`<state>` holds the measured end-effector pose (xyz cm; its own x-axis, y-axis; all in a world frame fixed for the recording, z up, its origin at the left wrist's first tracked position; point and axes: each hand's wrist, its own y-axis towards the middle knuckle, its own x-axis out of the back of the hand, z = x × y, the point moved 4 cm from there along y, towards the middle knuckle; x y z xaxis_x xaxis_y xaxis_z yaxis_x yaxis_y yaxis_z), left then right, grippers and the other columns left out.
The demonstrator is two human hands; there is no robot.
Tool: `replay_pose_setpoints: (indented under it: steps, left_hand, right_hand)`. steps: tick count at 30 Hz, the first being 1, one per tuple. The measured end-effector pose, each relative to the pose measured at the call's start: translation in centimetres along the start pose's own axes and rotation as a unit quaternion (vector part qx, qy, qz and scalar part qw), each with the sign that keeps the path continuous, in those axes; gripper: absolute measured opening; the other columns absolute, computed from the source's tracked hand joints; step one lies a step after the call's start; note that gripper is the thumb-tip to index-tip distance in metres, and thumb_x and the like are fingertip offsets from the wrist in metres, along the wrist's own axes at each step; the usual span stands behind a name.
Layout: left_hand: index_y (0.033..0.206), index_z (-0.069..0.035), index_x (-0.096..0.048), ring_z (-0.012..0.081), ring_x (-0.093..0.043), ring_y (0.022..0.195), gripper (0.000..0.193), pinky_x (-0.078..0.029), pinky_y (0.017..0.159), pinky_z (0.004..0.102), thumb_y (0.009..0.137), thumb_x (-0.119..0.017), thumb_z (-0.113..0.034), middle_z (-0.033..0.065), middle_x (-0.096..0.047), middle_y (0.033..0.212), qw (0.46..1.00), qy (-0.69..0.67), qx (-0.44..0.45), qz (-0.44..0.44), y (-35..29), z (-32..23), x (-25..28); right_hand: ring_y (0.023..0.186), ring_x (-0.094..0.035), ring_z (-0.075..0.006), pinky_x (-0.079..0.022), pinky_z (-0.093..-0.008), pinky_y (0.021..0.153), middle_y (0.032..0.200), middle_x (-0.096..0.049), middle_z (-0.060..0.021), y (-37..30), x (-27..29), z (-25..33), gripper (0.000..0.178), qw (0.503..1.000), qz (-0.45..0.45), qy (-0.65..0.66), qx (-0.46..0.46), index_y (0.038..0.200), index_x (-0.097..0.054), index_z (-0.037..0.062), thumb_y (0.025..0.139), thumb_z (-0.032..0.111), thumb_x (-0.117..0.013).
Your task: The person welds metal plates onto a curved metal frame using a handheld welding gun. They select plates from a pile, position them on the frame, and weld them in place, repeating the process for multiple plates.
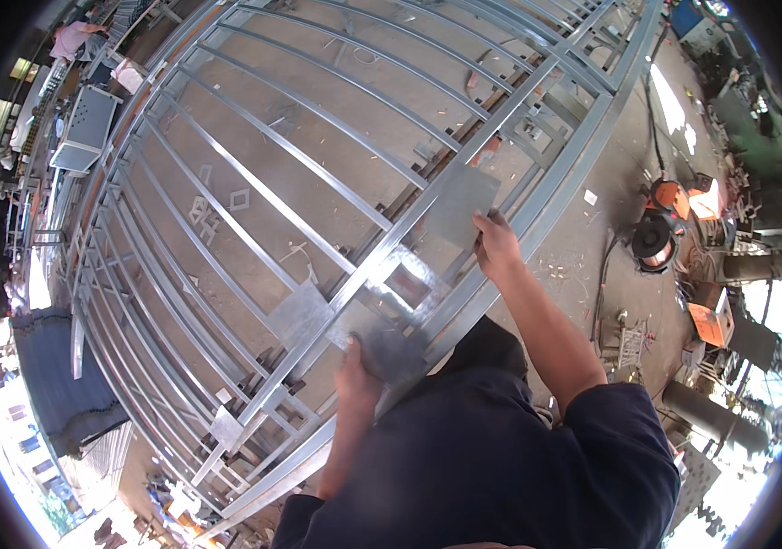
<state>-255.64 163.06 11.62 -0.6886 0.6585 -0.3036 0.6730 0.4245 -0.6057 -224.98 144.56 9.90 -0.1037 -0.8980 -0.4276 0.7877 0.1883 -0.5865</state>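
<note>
Sheet metal occupies both your hands: your right grip (497, 245) closes on the near corner of a grey plate (462, 203) over the metal frame (551, 212), and your left grip (357, 377) holds the edge of a darker, blurred plate (389, 353) close to your body. Just beside that one, a lighter plate (299, 312) lies on the frame. Right of you, a wire reel (654, 243) stands on the floor (560, 274).
</note>
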Motion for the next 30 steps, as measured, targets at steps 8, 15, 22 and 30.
replay_pose_setpoints:
  steps: [8, 15, 22, 30]
  left_hand:
    - [0.137, -0.001, -0.053, 0.0277, -0.058, 0.122, 0.05, -0.047, 0.106, 0.0432, 0.109, -0.049, -0.042, 0.0128, -0.061, 0.131, 0.988, -0.063, 0.122, -0.07, -0.2, 2.1, -8.6]
    - [0.121, 0.003, -0.061, 0.0247, -0.062, 0.092, 0.049, -0.052, 0.082, 0.0399, 0.111, -0.04, -0.04, 0.0109, -0.065, 0.096, 0.967, 0.247, 0.042, 0.043, 3.7, 2.4, -13.2]
    - [0.133, -0.004, -0.056, 0.0264, -0.063, 0.109, 0.047, -0.052, 0.094, 0.0462, 0.112, -0.038, -0.042, 0.012, -0.064, 0.119, 0.933, 0.202, 0.145, 0.26, 4.7, 7.7, -15.3]
    - [0.146, -0.015, -0.047, 0.0343, -0.046, 0.136, 0.06, -0.034, 0.114, 0.0645, 0.102, -0.053, -0.056, 0.0104, -0.049, 0.149, 0.809, 0.224, 0.346, 0.418, -1.3, 16.1, -19.1]
  right_hand:
    - [0.102, -0.066, -0.0183, -0.055, -0.0325, 0.087, 0.117, -0.068, -0.008, 6.3, 2.0, -1.7, 0.041, 0.968, 0.107, -0.21, -0.086, 0.136, -0.057, -0.0004, 0.099, 0.016, -0.064]
    - [0.098, -0.069, -0.018, -0.056, -0.0319, 0.085, 0.116, -0.07, -0.0087, 0.1, 8.4, 0.8, 0.045, 0.978, 0.086, -0.187, -0.042, 0.138, -0.057, -0.0018, 0.096, 0.014, -0.063]
    - [0.096, -0.071, -0.0206, -0.056, -0.0343, 0.089, 0.109, -0.074, -0.0132, -16.5, 23.2, -0.6, 0.043, 0.948, -0.125, -0.291, -0.016, 0.133, -0.064, 0.0032, 0.095, 0.022, -0.063]
    - [0.084, -0.071, -0.0197, -0.059, -0.0347, 0.073, 0.099, -0.074, -0.0126, -45.9, 42.4, -23.9, 0.038, 0.824, -0.561, 0.011, -0.081, 0.126, -0.067, 0.0018, 0.092, 0.019, -0.064]
